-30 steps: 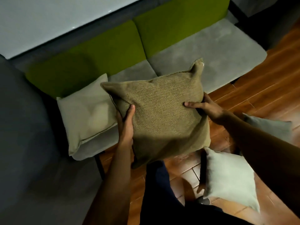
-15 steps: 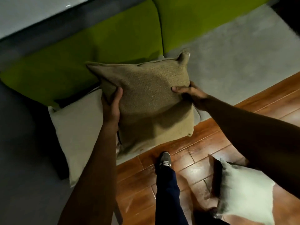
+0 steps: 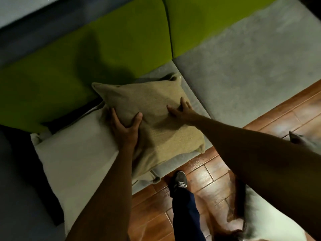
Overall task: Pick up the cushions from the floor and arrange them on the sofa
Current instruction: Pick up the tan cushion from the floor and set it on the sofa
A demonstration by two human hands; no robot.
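A tan woven cushion [image 3: 156, 119] lies flat on the grey sofa seat [image 3: 243, 80], partly overlapping a cream cushion [image 3: 74, 157] to its left. My left hand [image 3: 125, 129] grips the tan cushion's left edge, thumb on top. My right hand [image 3: 180, 110] presses on its upper right part with fingers spread. On the wooden floor at the lower right lies a white cushion [image 3: 271, 221], partly hidden by my right arm. A grey cushion [image 3: 302, 140] shows blurred at the right edge, on the floor.
Green backrests [image 3: 104, 46] run along the rear of the sofa. A dark armrest [image 3: 15, 188] stands on the left. My leg and shoe [image 3: 180, 183] rest on the wooden floor [image 3: 217, 171] close to the sofa's front edge.
The tan cushion has gone from held in the air down onto the sofa seat beside the cream cushion. My right hand shifted from its side edge onto its top. I stepped closer.
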